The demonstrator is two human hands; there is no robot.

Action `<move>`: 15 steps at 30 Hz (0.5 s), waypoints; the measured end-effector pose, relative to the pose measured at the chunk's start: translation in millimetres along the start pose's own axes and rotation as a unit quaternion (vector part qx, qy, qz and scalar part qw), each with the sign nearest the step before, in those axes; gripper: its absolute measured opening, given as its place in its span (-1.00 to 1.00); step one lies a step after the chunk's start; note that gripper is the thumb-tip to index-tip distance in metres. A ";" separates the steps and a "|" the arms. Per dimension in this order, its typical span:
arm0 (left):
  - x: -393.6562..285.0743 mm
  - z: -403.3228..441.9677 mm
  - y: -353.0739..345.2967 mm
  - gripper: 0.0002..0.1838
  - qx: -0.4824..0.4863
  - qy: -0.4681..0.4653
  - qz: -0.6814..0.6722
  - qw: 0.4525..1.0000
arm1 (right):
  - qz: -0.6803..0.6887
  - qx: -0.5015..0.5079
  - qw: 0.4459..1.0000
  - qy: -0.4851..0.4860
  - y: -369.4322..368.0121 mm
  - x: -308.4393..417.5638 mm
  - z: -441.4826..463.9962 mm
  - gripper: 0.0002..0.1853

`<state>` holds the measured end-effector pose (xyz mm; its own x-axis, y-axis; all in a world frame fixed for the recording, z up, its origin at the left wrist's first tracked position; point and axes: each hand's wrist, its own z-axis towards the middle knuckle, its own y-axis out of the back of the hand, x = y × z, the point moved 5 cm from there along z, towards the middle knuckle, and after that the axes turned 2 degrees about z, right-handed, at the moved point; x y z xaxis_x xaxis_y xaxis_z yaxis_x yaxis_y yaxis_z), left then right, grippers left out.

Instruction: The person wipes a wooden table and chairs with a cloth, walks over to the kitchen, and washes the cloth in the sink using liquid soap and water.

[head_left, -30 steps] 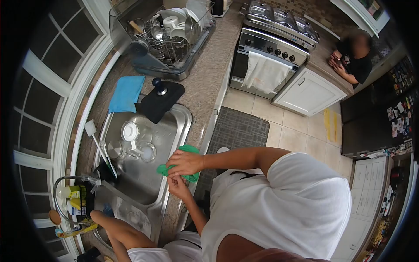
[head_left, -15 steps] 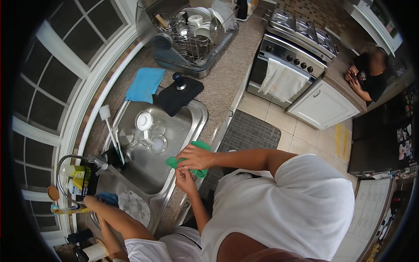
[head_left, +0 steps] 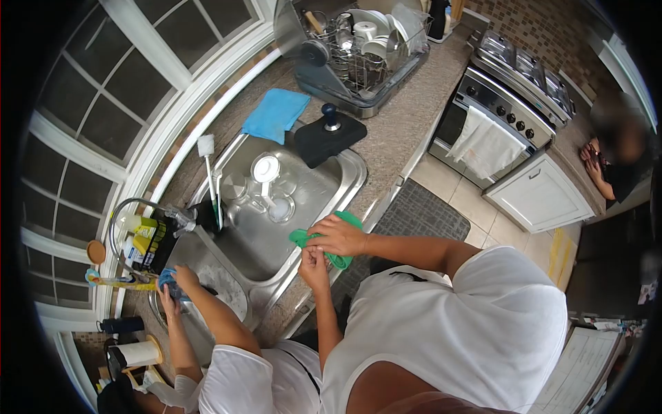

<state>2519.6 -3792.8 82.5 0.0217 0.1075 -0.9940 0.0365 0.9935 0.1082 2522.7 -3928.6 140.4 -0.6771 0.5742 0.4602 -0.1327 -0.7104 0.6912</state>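
Over the sink's front edge, my right hand (head_left: pixel 339 236) lies across a green cloth (head_left: pixel 350 219), its fingers curled onto it. Just below, my left hand (head_left: pixel 314 270) has its fingers pinched at the cloth's lower side, touching the right hand; the exact grip is partly hidden. In the steel sink basin (head_left: pixel 258 238) beside them are a white-lidded clear container (head_left: pixel 266 168) and other clear pieces. A black mat (head_left: pixel 324 143) with a dark-knobbed object on it hangs over the basin's far corner, beside a blue cloth (head_left: pixel 277 114).
At lower left, a co-worker's hands (head_left: pixel 181 283) hold something blue over the second basin (head_left: pixel 227 290). A dish rack (head_left: pixel 365 100) stands beyond the sink, a stove (head_left: pixel 507 114) farther right. Another person (head_left: pixel 607 172) leans at the right counter.
The view has shifted, so the sink and rack appear farther right. The co-worker's hands and the blue item now show more fully. My hands remain at the green cloth.
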 end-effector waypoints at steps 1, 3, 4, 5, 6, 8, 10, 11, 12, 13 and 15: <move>-0.7 -0.3 -0.2 -0.86 -0.001 -0.002 0.003 1.000 | 0.003 -0.001 1.000 -0.002 0.0 0.2 0.3 -0.72; -2.0 -0.8 -1.6 -0.85 0.002 0.006 -0.022 1.000 | 0.002 -0.003 1.000 -0.004 0.7 0.9 1.3 -0.74; -2.6 -0.7 -1.5 -0.85 0.004 0.011 -0.035 0.999 | -0.001 -0.003 1.000 -0.004 1.3 1.5 1.7 -0.74; -0.9 -0.2 -0.8 -0.85 0.006 0.010 -0.031 0.999 | -0.003 -0.002 1.000 -0.003 2.0 2.1 1.8 -0.74; 2.3 0.4 -0.5 -0.85 0.006 0.009 -0.027 1.000 | -0.003 0.001 1.000 -0.004 3.6 3.4 2.6 -0.73; 7.9 1.1 0.9 -0.86 0.000 0.006 -0.023 1.000 | -0.001 0.007 1.000 -0.005 6.3 5.9 4.8 -0.71; 9.1 1.5 1.1 -0.87 -0.012 0.000 -0.019 1.000 | -0.003 0.008 1.000 -0.004 5.3 5.4 5.1 -0.71; 9.9 1.5 1.4 -0.87 -0.012 -0.001 -0.007 1.000 | -0.004 0.009 1.000 -0.004 4.6 5.4 4.8 -0.70; 10.7 1.6 2.2 -0.87 -0.012 -0.001 0.005 1.000 | -0.003 0.007 1.000 -0.004 4.3 5.4 4.5 -0.71; 11.5 1.8 3.1 -0.88 -0.013 -0.002 0.017 1.000 | -0.002 0.004 1.000 -0.004 3.7 5.4 4.3 -0.72; 7.9 1.9 2.3 -0.88 -0.017 -0.013 0.014 1.000 | -0.004 0.001 1.000 -0.008 2.6 4.8 5.5 -0.73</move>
<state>2521.8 -3789.7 74.9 0.0491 0.1340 -0.9898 0.0015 0.9910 0.1342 2523.1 -3925.4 147.5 -0.6646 0.5862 0.4634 -0.1367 -0.7050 0.6959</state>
